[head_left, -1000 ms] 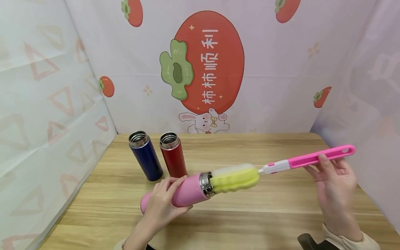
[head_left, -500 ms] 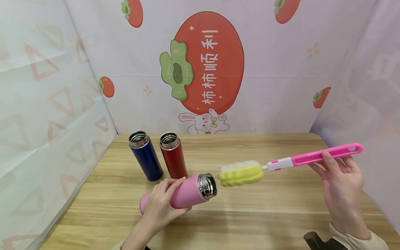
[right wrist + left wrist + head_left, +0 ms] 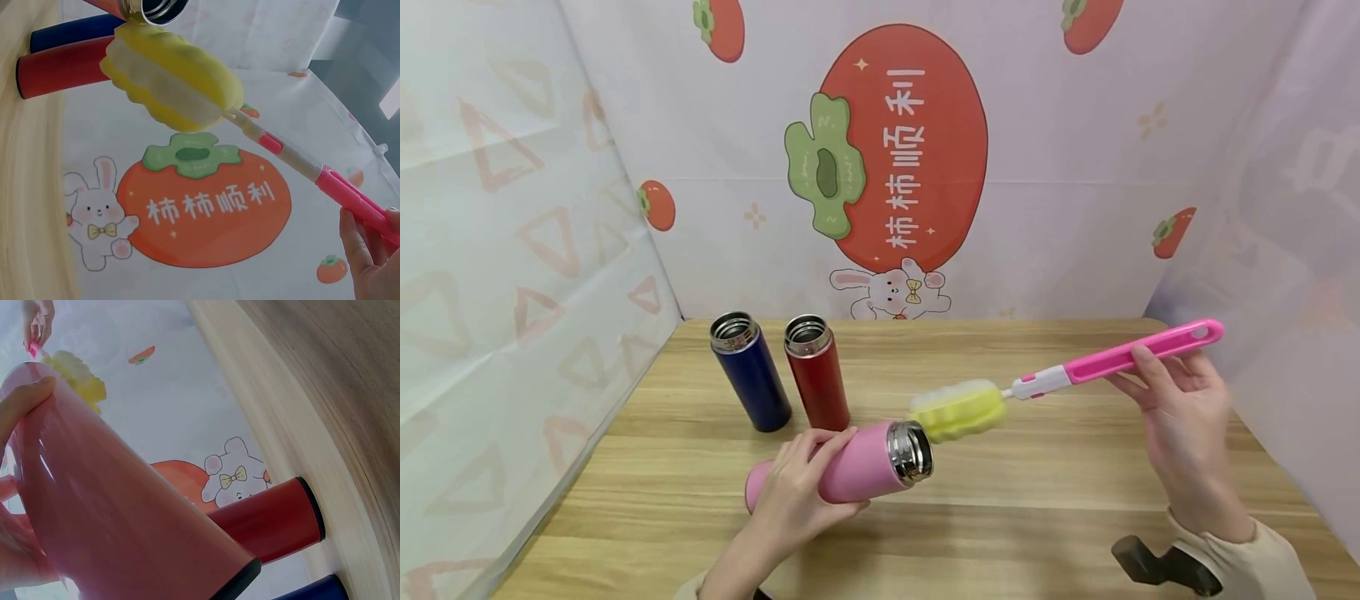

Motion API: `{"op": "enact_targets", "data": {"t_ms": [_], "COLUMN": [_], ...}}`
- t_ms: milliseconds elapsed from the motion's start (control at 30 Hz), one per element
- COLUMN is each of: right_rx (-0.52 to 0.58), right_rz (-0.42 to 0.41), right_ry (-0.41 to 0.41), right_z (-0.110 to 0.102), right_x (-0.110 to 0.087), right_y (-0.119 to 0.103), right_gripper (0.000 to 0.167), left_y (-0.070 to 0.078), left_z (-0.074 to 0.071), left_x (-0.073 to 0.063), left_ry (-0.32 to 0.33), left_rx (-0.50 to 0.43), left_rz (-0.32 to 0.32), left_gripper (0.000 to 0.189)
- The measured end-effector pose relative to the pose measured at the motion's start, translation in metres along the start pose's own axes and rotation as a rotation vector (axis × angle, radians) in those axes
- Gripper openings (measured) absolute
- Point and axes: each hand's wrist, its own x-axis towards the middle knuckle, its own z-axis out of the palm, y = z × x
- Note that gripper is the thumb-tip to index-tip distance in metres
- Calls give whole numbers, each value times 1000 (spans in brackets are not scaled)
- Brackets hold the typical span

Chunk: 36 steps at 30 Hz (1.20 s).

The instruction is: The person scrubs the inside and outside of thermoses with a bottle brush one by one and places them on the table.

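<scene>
My left hand (image 3: 797, 492) grips a pink bottle (image 3: 861, 462) round its body. It lies tilted, its open steel mouth facing right. My right hand (image 3: 1187, 417) pinches the pink handle of a bottle brush (image 3: 1112, 358) between thumb and fingers. The brush's yellow and white sponge head (image 3: 958, 410) is outside the bottle, just behind and above its mouth in the head view. Whether sponge and rim touch, I cannot tell. In the right wrist view the sponge head (image 3: 172, 78) lies close to the steel mouth (image 3: 161, 9).
A blue bottle (image 3: 751, 375) and a red bottle (image 3: 817, 375) stand upright without lids behind the pink one, at the left of the wooden table (image 3: 1000, 533). A printed cloth (image 3: 1037, 250) hangs along the table's back edge.
The sponge head came out of the pink bottle's mouth, moving right. Since then the brush has moved back left and slightly up, and the pink bottle has shifted slightly right.
</scene>
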Motion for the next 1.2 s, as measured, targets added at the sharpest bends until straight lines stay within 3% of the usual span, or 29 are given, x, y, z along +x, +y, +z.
{"op": "enact_targets", "data": {"t_ms": [267,600,1200], "right_rx": [-74,-23,129], "right_rz": [2,6,55], "right_ry": [37,46,-81], "right_z": [13,22,19], "right_x": [5,4,-4], "right_y": [3,6,-2], "right_gripper": [18,19,18], "left_y": [0,0,-5], "left_z": [4,8,12], "left_x": [0,0,1], "left_ry": [-7,-24,-65], "left_rx": [11,27,65], "left_rz": [24,4,-100], "left_gripper": [75,74,75]}}
